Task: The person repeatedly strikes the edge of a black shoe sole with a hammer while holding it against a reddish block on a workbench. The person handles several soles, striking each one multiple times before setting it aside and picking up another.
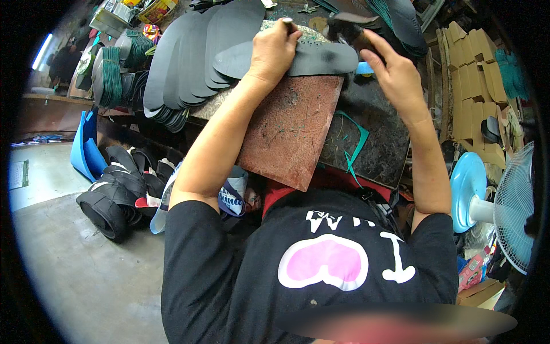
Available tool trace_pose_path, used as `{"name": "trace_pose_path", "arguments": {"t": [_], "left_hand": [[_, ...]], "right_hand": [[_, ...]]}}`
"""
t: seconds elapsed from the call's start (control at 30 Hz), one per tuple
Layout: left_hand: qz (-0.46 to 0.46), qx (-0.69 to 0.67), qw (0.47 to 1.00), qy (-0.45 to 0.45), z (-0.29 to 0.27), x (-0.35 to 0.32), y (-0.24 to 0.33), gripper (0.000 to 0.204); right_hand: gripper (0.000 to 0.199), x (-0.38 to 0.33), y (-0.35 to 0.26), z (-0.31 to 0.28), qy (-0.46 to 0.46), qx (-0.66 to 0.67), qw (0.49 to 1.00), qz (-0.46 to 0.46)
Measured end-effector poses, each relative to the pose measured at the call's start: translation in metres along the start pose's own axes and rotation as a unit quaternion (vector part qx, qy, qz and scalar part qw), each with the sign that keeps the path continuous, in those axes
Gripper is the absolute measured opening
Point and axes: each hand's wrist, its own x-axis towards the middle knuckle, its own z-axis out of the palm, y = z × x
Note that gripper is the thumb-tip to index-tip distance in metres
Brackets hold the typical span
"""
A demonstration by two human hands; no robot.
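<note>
Our left hand [274,53] makes a fist, its fingers curled tightly around a slim tool [287,21] whose pale end pokes out on top; its lower end is hidden, so we cannot tell whether it meets the grey sole [326,60]. Our right hand [395,74] has its fingers bent around a dark hammer-like tool [344,31], its head blurred, near the left fist. The sole lies flat at the far end of the reddish board [286,132], and its left end seems to overlap the fanned stack of soles [192,54].

To strike cleanly, we judge it best to stand the slim tool upright, press the sole flat and land short, square blows on the pale end, clear of our knuckles.

The stack crowds our left wrist, so we have more room on the right, over the dark surface [381,140], where a teal strip [359,140] lies. The board's near corner juts toward our lap and could catch a forearm; the fan [515,209] stands beyond our right elbow.
</note>
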Motion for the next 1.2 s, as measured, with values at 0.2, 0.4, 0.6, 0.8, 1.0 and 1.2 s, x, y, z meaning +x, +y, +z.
{"name": "trace_pose_path", "arguments": {"t": [0.2,0.4,0.6,0.8,1.0,1.2], "left_hand": [[-0.276,-0.407,0.871,0.012,0.001,0.0,-0.014,0.012],[-0.249,-0.378,0.891,-0.026,0.002,0.001,-0.012,0.012],[0.057,-0.011,0.997,-0.051,0.001,0.009,-0.001,0.02],[0.009,-0.013,0.999,-0.032,0.01,0.003,0.0,0.019],[-0.272,-0.45,0.851,0.016,0.01,0.003,-0.011,0.013],[-0.219,-0.333,0.916,-0.03,0.012,0.004,-0.008,0.011]], "right_hand": [[0.043,-0.014,0.012,0.011,-0.058,-0.094,0.993,0.043],[0.041,-0.003,-0.009,-0.015,0.008,0.009,1.0,-0.016],[0.043,0.003,-0.037,-0.05,0.142,0.204,0.963,-0.104],[0.044,0.003,0.003,-0.003,0.005,0.032,0.999,0.039],[0.044,-0.012,0.025,0.015,-0.026,-0.082,0.996,0.013],[0.042,-0.002,-0.007,-0.014,0.021,0.0,1.0,-0.015]]}}
